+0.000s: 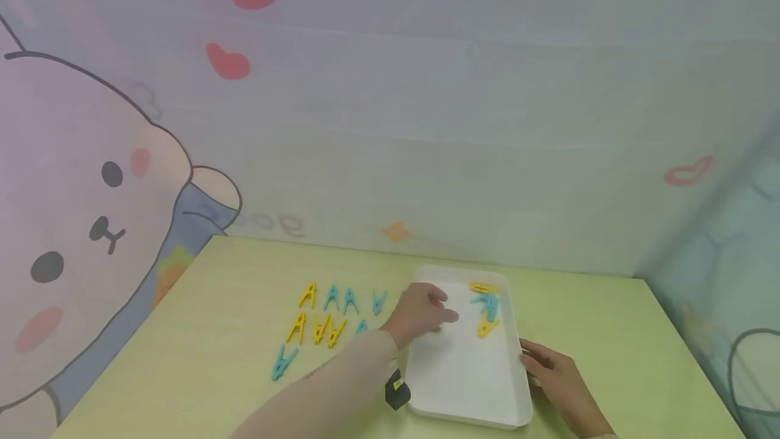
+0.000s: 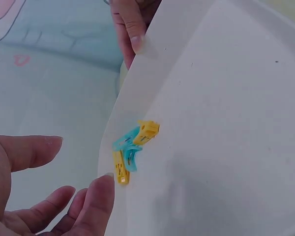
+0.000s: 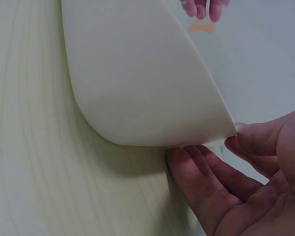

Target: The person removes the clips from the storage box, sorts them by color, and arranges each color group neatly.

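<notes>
My left hand point(image 1: 422, 314) hovers above the white tray point(image 1: 453, 385), thumb and fingers spread apart with nothing between them. In the left wrist view, yellow and blue clothespins point(image 2: 130, 157) lie together against the tray's wall, beyond the fingertips. From the head view, this group has a yellow clothespin point(image 1: 483, 287) at the far end, blue ones point(image 1: 490, 306) in the middle and another yellow clothespin point(image 1: 487, 326) nearer. My right hand point(image 1: 557, 379) holds the tray's right side. Its thumb point(image 3: 260, 137) meets the rim, while the other fingers reach under the tray.
Left of the tray, several more clothespins lie spread on the table point(image 1: 201, 330), among them a yellow one point(image 1: 297, 328) and a blue one point(image 1: 283, 362). A small black object point(image 1: 397, 391) shows by the left sleeve point(image 1: 329, 385). A printed cloth point(image 1: 457, 120) hangs behind the table.
</notes>
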Tool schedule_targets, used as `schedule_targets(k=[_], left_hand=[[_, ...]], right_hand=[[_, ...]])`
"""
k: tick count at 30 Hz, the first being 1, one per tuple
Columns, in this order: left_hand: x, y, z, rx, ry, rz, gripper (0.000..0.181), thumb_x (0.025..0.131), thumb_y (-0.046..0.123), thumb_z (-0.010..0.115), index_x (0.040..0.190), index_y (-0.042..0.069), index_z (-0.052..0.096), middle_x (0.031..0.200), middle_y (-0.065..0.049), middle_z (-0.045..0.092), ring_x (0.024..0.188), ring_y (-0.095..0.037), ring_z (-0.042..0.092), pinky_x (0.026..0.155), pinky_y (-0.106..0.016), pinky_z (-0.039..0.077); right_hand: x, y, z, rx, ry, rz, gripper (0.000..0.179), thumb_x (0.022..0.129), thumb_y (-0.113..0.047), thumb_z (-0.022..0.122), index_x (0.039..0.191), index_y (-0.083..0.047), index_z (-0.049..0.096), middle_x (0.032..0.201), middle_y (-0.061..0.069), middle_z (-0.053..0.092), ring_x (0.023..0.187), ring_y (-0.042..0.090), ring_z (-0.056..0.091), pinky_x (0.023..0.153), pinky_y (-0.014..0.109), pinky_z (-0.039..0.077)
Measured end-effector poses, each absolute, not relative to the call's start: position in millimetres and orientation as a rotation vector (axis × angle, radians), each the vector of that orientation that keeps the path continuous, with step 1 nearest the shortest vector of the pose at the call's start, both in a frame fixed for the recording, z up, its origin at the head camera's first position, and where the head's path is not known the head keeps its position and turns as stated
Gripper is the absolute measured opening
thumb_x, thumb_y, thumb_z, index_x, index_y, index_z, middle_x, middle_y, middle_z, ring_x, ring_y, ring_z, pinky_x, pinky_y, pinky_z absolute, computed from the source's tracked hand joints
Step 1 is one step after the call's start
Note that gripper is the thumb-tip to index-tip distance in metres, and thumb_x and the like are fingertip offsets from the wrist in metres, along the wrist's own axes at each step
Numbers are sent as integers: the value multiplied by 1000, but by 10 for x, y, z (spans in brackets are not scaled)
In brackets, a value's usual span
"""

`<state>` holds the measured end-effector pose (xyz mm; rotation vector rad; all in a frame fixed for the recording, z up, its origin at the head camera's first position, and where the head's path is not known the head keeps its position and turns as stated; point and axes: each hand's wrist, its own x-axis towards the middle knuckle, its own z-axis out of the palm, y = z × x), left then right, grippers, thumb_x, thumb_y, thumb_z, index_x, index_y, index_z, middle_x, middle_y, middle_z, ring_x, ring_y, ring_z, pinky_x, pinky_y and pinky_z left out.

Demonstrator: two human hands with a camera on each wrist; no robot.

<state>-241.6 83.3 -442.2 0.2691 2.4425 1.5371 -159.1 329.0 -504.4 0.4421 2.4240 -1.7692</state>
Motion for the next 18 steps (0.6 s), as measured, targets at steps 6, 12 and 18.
schedule_targets(k=[6, 12, 18], left_hand=[[-2526, 1081, -4521, 270, 2462, 1489, 39, 76, 17, 83, 106, -1, 65, 92, -7, 67, 62, -23, 69, 76, -37, 54], [-2630, 1277, -4703, 312, 2562, 1324, 22, 74, 14, 80, 84, 3, 64, 87, -6, 66, 53, -16, 62, 59, -31, 53], [-2729, 1493, -4836, 375, 2756, 1024, 35, 73, 20, 81, 62, 8, 50, 57, 2, 47, 49, -13, 47, 47, -25, 37]], right_hand=[[-1604, 3266, -5041, 444, 2420, -1795, 45, 101, -15, 56, 140, 7, 48, 137, 29, 52, 109, 31, 63, 78, 43, 57], [-1615, 3203, -5056, 433, 2422, -1786, 43, 101, -17, 56, 138, 5, 52, 134, 26, 56, 110, 33, 63, 78, 43, 58], [-1610, 3164, -5040, 429, 2426, -1806, 41, 101, -13, 56, 137, 5, 53, 133, 26, 56, 109, 34, 63, 77, 43, 58]])
